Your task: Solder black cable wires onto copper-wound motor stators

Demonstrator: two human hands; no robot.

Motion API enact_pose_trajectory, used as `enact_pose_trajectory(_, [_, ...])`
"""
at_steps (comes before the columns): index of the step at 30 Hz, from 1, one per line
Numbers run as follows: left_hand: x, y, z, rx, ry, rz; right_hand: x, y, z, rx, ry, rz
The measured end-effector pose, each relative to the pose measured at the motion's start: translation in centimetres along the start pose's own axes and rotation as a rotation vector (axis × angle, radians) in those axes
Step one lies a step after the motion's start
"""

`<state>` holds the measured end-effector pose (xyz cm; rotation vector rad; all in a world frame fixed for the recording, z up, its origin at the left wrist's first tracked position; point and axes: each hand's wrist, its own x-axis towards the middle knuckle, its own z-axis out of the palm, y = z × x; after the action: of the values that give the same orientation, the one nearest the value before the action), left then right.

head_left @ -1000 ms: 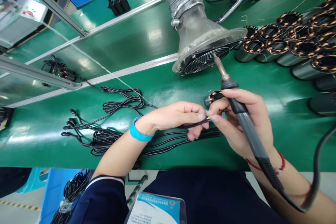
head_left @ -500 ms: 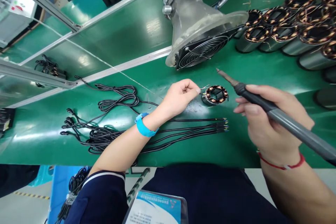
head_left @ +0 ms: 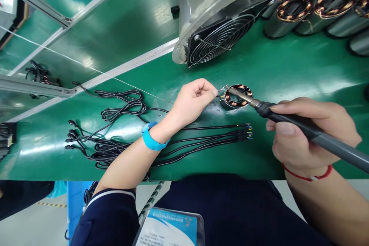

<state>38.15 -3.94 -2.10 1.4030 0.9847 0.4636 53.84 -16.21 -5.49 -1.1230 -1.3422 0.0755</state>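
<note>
A small motor stator (head_left: pixel 238 96) with copper windings stands on the green bench (head_left: pixel 276 69). My left hand (head_left: pixel 193 98) is closed in a pinch on a thin wire at the stator's left side. My right hand (head_left: pixel 309 132) grips a grey soldering iron (head_left: pixel 291 119); its metal tip lies over the stator, close to the pinched wire. Just in front of the stator lie the stripped ends of a bundle of black cables (head_left: pixel 201 142).
A fume extractor hood with a wire fan guard (head_left: pixel 219 34) stands right behind the stator. Several wound stators (head_left: pixel 314 7) are lined up at the back right. Coiled black cables (head_left: pixel 115 130) spread to the left. Aluminium rails (head_left: pixel 121 67) cross the bench.
My left hand let go of the black cable and went up to pinch a wire at the stator. The soldering iron swung down from upright until its tip reached the stator.
</note>
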Motion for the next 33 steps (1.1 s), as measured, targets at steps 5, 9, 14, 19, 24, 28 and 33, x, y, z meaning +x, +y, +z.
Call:
enact_pose_trajectory(5, [0.01, 0.14, 0.1, 0.006, 0.0, -0.006, -0.14, 0.18, 0.13, -0.003, -0.005, 0.018])
enact_pose_trajectory(9, [0.07, 0.32, 0.14, 0.003, 0.007, -0.014, -0.18, 0.11, 0.16, -0.017, -0.009, 0.038])
enact_pose_trajectory(14, [0.07, 0.3, 0.15, -0.011, 0.008, -0.016, -0.06, 0.08, 0.13, -0.091, 0.025, 0.021])
enact_pose_trajectory(19, [0.12, 0.25, 0.14, -0.004, 0.012, -0.011, -0.23, 0.17, 0.07, -0.083, 0.025, 0.027])
enact_pose_trajectory(24, [0.32, 0.06, 0.07, -0.01, 0.009, 0.013, -0.39, 0.12, 0.04, -0.066, 0.003, 0.06])
enact_pose_trajectory(28, [0.41, -0.2, 0.03, -0.013, 0.012, 0.041, -0.25, 0.09, 0.07, -0.11, 0.014, 0.041])
enact_pose_trajectory(33, [0.44, -0.31, 0.03, -0.008, 0.013, 0.061, -0.05, 0.13, 0.23, -0.108, -0.004, -0.004])
